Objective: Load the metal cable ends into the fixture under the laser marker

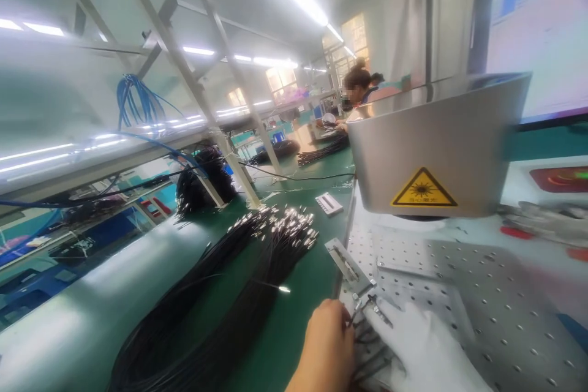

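1. Your left hand point(327, 346), bare, sits at bottom centre of the frame. Fingers are curled shut, pinching thin black cable ends with small metal tips point(367, 309) at the fingertips.
2. Your right hand point(425, 349), in a white fabric glove, lies just right of the left one. Fingers are extended and loosely spread over the same cable ends and touch them; can't tell if they actually clamp anything.
3. The cable ends lie on the near left corner of the white perforated metal plate point(482, 282), lower centre of the frame, between your two hands. More black strands run under the glove toward the bottom edge.
4. A small grey metal fixture bar point(346, 263) lies angled at the plate's left edge, just above your hands.
5. A big bundle of black cables with shiny silver connectors point(257, 269) lies on the green bench mat point(92, 312), left of centre, with its connector ends fanned toward mid-frame. One loose end with a bright tip lies apart, near the mat's middle.
6. A grey metal laser hood with a yellow triangular warning label point(436, 147) hangs over the plate, right of centre.
7. A computer monitor point(537, 30) is lit at upper right.
8. A small white rectangular part point(329, 203) lies on the mat at centre, near the hood's left corner.
9. Blue cables point(135, 101) hang from the overhead rack at upper left.
10. Another person point(358, 95) works at the far end of the bench, upper centre, well apart from your hands.
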Available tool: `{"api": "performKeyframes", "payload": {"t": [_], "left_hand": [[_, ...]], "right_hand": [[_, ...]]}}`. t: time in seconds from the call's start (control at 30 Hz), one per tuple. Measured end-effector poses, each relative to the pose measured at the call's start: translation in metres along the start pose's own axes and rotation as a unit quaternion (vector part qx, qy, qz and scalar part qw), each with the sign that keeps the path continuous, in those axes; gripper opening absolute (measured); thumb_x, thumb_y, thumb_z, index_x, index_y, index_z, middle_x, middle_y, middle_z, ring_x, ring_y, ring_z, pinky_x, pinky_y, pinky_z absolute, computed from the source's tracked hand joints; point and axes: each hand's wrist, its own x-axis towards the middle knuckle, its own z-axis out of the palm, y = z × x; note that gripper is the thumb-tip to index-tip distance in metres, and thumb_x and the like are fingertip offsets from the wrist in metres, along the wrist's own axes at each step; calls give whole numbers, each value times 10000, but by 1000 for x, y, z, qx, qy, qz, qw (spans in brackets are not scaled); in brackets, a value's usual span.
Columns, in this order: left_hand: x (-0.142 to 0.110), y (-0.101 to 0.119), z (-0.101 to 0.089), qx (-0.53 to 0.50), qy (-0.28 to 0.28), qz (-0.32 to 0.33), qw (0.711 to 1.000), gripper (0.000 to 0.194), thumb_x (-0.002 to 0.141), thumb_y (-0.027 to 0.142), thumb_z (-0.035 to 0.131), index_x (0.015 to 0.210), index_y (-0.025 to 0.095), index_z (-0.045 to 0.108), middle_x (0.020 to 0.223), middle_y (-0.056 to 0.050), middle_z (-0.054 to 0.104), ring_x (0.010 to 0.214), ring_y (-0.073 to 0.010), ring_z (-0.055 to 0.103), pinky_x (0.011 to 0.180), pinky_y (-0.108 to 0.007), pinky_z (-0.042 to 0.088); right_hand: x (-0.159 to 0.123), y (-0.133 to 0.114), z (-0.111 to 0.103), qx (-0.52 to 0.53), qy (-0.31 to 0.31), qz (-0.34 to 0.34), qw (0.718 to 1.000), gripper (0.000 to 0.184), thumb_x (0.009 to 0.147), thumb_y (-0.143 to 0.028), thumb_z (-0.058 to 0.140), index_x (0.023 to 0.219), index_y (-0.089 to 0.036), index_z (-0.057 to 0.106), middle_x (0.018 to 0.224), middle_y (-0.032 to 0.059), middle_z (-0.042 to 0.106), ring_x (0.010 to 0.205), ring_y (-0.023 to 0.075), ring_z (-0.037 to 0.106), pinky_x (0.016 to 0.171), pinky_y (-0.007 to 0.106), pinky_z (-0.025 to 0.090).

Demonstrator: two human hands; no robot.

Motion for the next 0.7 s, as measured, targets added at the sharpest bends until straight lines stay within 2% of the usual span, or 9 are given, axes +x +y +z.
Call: {"api": "performKeyframes", "payload": {"t": [0.1, 0.27, 0.4, 0.53, 0.7], "left_hand": [[-5, -4, -1, -2, 0, 3, 1000, 230, 769, 68, 491, 902, 163, 653, 990, -91, 653, 913, -220, 583, 781, -312, 374], [-1, 7, -4, -32, 53, 24, 998, 249, 841, 87, 428, 951, 168, 636, 980, -73, 659, 918, -203, 581, 806, -310, 388], [6, 11, -4, -12, 27, 33, 999, 292, 879, 97, 396, 988, 172, 656, 1048, -83, 644, 967, -212, 575, 836, -317, 405], [13, 5, 3, 0, 19, 43, 999, 294, 886, 94, 396, 996, 157, 661, 1066, -100, 637, 982, -217, 579, 855, -319, 426], [20, 13, 6, 59, -24, 44, 997, 363, 748, -6, 485, 1042, 122, 655, 1113, -140, 626, 988, -270, 614, 859, -356, 464]], "right_hand": [[0, -3, -2, 16, -14, 27, 999, 656, 636, -163, 534, 1277, -264, 628, 1242, 46, 618, 1051, 336, 544, 878, 499, 496], [2, -7, -5, -12, -15, 19, 1000, 710, 598, -111, 542, 1291, -245, 611, 1256, 81, 607, 1080, 339, 539, 904, 484, 475], [3, -4, -2, 6, -8, 13, 1000, 735, 591, -74, 539, 1299, -261, 601, 1251, 81, 603, 1083, 316, 546, 914, 437, 467], [0, 1, 10, 24, 10, 32, 999, 620, 698, -143, 552, 1299, -287, 603, 1217, 89, 618, 1044, 319, 570, 864, 424, 484], [-2, 4, 20, -15, -2, 64, 998, 509, 787, -225, 532, 1283, -302, 619, 1149, 94, 644, 862, 285, 620, 724, 375, 489]]}}
